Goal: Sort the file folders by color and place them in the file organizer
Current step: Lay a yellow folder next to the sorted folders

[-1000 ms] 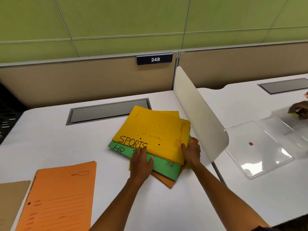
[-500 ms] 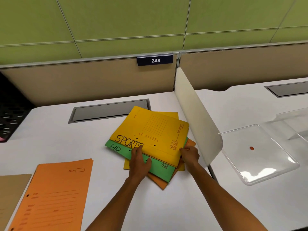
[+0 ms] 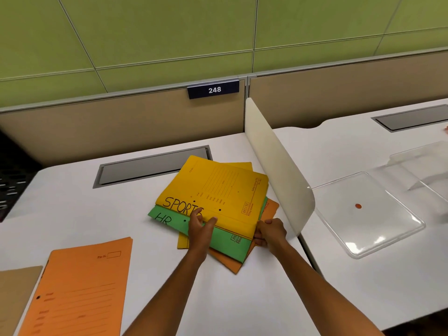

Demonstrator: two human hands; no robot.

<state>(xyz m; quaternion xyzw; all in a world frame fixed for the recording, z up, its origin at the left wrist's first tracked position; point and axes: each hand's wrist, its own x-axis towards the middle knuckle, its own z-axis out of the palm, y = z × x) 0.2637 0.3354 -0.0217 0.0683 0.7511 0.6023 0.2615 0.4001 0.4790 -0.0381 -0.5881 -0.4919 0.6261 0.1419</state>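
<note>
- At the stack's near edge, the right hand (image 3: 268, 232) pinches the corner where the yellow folder (image 3: 218, 190) overlies the green folder (image 3: 225, 237), seemingly to separate them.
- The left hand (image 3: 200, 226) presses flat-fingered on both, likely steadying the pile.
- An orange folder (image 3: 77, 292) lies well apart, probably already sorted; no organizer is identifiable.

"SPORTS" handwritten on yellow folder (image 3: 218, 190); "HR" on green folder (image 3: 225, 238) beneath. "248" on blue plate (image 3: 213, 89) atop partition. "DELUXE" stamped on yellow folder.
</note>
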